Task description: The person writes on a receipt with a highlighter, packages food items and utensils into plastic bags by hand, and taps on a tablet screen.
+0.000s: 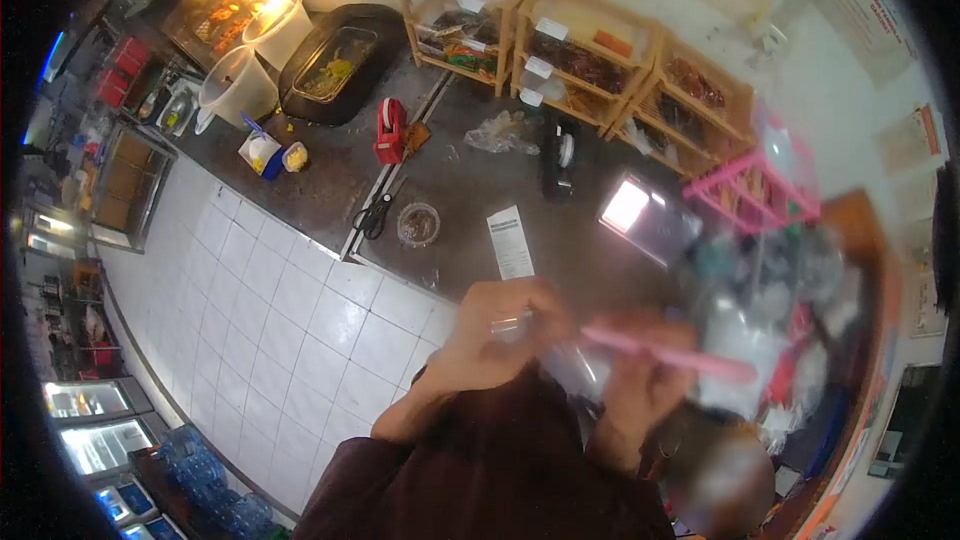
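My left hand [500,335] is closed, its fingers curled round the edge of a clear plastic bag [575,370] that hangs in front of my dark shirt. To the right of it, my right hand [645,370] grips a long, slim pink plastic utensil [710,365], which lies slantwise across the fingers. Motion blur hides what kind of utensil this is. The utensil's left end is close to the mouth of the bag. Just beyond my left hand a printed receipt [510,240] lies on the dark counter [460,185].
Scissors [374,216], a small round clear tub [418,225] and a red tape dispenser [390,130] lie at left. A black stapler-like object [560,155] and a shiny tablet-like device [650,220] lie farther back. Wooden racks [585,55] and a pink basket [755,185] line the wall.
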Demonstrator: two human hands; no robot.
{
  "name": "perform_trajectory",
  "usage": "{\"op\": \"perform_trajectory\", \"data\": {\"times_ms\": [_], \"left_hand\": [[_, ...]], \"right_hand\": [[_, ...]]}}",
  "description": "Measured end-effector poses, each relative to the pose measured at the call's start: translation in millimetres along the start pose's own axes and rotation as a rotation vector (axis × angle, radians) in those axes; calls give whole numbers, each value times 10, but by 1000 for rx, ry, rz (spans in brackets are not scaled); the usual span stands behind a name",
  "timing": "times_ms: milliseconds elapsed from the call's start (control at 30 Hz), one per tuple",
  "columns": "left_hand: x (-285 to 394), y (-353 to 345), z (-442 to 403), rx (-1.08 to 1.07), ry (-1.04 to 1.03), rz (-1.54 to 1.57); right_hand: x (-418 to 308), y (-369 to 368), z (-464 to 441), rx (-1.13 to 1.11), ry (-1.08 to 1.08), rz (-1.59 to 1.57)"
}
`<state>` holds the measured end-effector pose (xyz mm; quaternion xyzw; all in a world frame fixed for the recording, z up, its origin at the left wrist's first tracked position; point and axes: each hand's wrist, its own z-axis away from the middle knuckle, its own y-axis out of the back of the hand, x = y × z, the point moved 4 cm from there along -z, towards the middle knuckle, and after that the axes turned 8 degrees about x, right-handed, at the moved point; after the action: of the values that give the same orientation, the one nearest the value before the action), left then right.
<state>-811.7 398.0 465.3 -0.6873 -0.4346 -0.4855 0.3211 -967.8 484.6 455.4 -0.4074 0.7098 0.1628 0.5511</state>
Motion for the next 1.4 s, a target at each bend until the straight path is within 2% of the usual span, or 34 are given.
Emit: {"op": "perform_trajectory", "data": {"times_ms": [267, 367, 567, 767, 933, 1100, 1300, 1400], "left_hand": [[-52, -14, 58, 37, 19, 50], [-43, -14, 75, 57, -12, 42], [-15, -17, 69, 49, -30, 33], [-37, -10, 103, 57, -27, 24], [-18, 3, 106, 65, -25, 33], [-19, 8, 96, 46, -107, 10], [3, 3, 114, 54, 0, 11], [19, -3, 116, 63, -59, -7]], "right_hand": [[-188, -231, -54, -61, -2, -75], [-218, -213, -40, -40, 87, 3], [-227, -223, -36, -98, 27, -86], [-239, -220, -5, -99, 12, -31], [-206, -245, -5, -59, 96, -91], [-171, -195, 18, -73, 45, -84], [-174, -170, 50, -15, 37, -42], [-192, -225, 40, -24, 53, -81]]}}
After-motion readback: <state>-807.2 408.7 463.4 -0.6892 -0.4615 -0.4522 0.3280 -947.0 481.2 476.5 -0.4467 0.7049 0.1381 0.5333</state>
